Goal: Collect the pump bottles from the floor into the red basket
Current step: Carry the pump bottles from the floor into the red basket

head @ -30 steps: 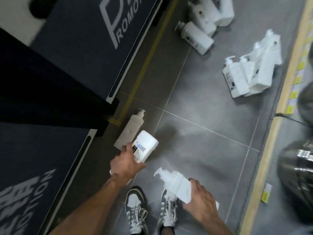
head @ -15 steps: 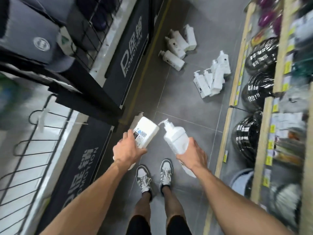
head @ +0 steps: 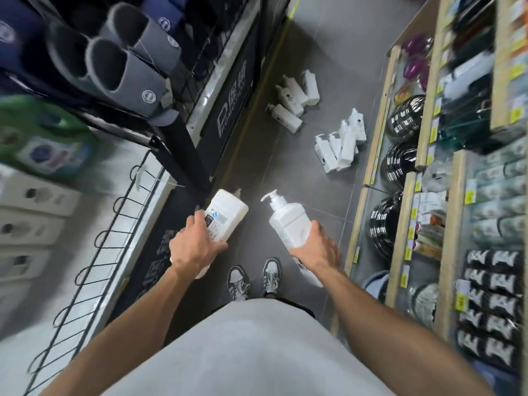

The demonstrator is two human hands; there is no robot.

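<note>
Behind the left bottle, only a floor bottle's pump shows.

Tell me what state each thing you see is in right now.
Left hand: grips the labelled pump bottle, off the floor.
Right hand: grips the other pump bottle, pump head forward.
Far bottle pile: lying on the floor.
Near bottle pile: toppled on the floor.
Red basket: not in view.
</note>
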